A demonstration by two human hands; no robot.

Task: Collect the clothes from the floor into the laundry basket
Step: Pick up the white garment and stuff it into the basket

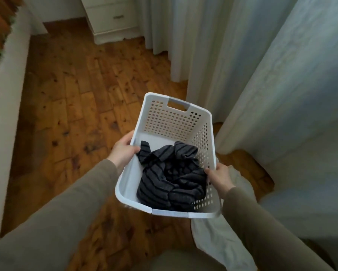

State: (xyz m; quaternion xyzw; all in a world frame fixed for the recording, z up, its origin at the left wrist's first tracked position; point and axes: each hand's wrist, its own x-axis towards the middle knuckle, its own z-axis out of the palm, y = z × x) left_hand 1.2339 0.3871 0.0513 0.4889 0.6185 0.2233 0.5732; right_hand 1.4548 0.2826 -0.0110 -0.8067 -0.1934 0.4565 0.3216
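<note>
Both hands, left hand and right hand, have fingers curled round the white perforated plastic laundry basket, dark striped garment inside. White cloth dangling underneath could snag or get stepped on.

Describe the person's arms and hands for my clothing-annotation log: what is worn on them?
Both arms are covered by long, plain sleeves in a muted olive-taupe knit, loose-fitting and ending at the wrists. The left hand and right hand are bare: no gloves, and no rings, watch or bracelets show. The sleeves carry no visible logos, stripes or markings.
</note>
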